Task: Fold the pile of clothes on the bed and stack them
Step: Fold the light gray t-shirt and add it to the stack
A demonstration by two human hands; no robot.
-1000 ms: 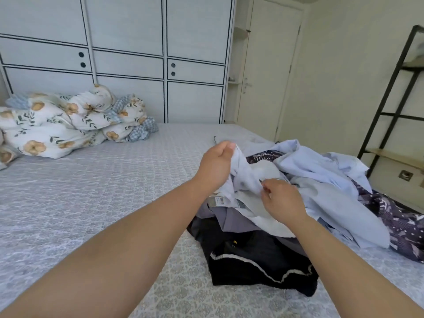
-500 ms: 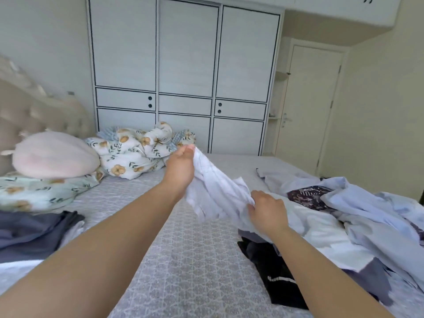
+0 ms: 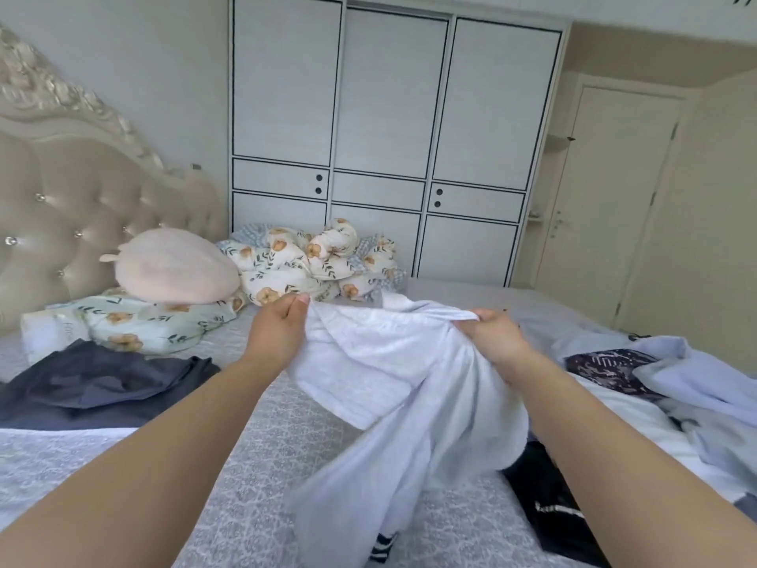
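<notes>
Bed [image 3: 254, 465] mid-frame: your left hand [image 3: 275, 334] and right hand [image 3: 493, 342] pinch the white garment [image 3: 393, 387]; its hanging hem may snag the pile [image 3: 655, 387] at right.

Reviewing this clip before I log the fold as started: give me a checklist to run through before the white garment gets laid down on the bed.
1. Left hand pinches the white garment at its top edge: ok.
2. Right hand grips the bunched fabric: ok.
3. Garment spread flat between the hands: not ok, it hangs crumpled.
4. Garment free of the pile of clothes: cannot tell, its lower end drapes over the black garment.
5. Bare patch of bed ahead for laying it out: ok.
6. Dark grey garment lies apart on the left, out of the way: ok.
</notes>
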